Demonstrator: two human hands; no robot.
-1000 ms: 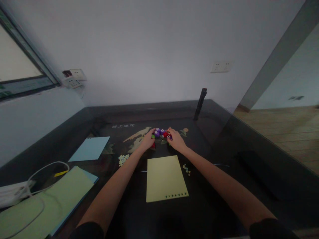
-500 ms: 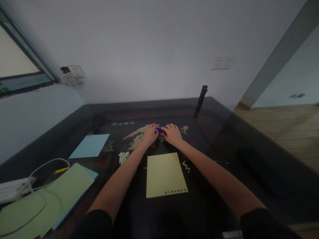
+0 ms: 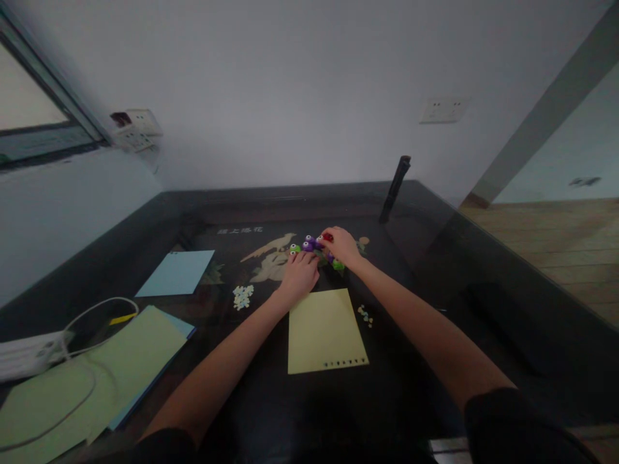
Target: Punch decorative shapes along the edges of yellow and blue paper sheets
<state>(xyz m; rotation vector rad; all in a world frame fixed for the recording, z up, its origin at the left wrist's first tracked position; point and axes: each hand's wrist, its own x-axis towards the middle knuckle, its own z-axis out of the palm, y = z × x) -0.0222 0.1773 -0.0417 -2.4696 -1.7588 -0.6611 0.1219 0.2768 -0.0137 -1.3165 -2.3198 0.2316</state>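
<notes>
At the far left, a white power strip [image 3: 26, 354] ran off the frame edge, its cable [image 3: 91, 309] looping over a stack of green and blue sheets [image 3: 97, 380] whose near corner was cut off. Beyond it a blue sheet [image 3: 175, 273] lay flat with open dark tabletop [image 3: 425, 258] around it. A scatter of pale paper cut-outs [image 3: 242, 296] sat just left of your left hand [image 3: 300, 277], which rested palm down, fingers spread flat and gripping nothing, its fingertips touching the cluster of small craft punches [image 3: 309, 245] near the table's far middle. The yellow sheet [image 3: 325, 330], a punched row along its near edge, lay just below that hand. Your right hand [image 3: 341, 246] curled over the cluster's right side with a red punch [image 3: 327, 238] at its fingertips; how firmly it gripped could not be told. A black post [image 3: 395, 187] stood at the far right corner, with clear tabletop beside it.
</notes>
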